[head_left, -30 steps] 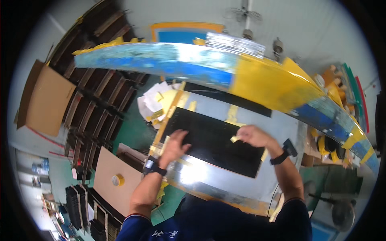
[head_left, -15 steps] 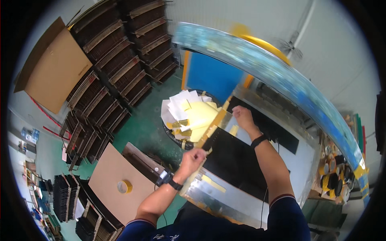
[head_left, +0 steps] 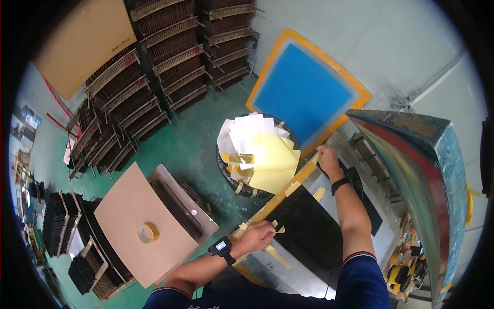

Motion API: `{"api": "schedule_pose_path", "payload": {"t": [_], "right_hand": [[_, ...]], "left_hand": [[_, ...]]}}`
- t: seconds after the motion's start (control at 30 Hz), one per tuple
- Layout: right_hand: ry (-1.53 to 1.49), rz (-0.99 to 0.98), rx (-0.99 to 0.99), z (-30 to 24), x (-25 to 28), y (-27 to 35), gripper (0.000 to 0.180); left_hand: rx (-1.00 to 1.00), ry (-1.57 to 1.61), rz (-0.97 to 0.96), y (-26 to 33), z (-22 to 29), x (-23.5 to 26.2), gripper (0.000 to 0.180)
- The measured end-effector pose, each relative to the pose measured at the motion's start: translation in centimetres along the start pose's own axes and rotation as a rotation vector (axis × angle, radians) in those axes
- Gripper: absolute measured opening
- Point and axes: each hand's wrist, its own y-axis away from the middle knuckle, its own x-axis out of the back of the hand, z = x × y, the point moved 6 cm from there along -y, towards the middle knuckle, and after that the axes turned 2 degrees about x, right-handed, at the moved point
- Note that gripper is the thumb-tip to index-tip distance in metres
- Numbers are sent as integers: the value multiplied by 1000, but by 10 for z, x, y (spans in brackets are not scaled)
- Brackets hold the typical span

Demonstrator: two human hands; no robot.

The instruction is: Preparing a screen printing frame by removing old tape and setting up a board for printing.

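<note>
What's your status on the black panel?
Left hand: tape at fingertips. Right hand: at far end of yellow bar. Panel: lying flat, tape strips alongside.

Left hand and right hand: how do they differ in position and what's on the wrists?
The left hand is at the near end of the table edge; the right hand is at its far end. Yellow tape bits show by the left hand's fingertips; none clearly shows at the right's. The left wrist has a screened device, the right a dark band. Both are bare.
</note>
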Motion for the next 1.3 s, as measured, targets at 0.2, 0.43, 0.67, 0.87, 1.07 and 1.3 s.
{"api": "schedule_pose_path", "payload": {"t": [0.2,0.43,0.67,0.87,1.07,1.3], "right_hand": [[-8,-18,21,-14,7,-3,16],[-715,-271,-395,11,3,35,23],[-909,-365,-226,-161,50,211,30],[-1111,-34,-495,-184,59,344,31],[-1223,96,-807,-140,107,468,29],[-95,360,-660,58,193,570,28]], "left_hand": [[22,20,5,2,1,2,8],[63,33,-6,6,2,-3,8],[-47,38,16,-2,15,-4,7],[73,96,-338,12,75,-65,14],[127,131,-577,63,92,-156,10],[164,105,-711,94,121,-254,6]]}}
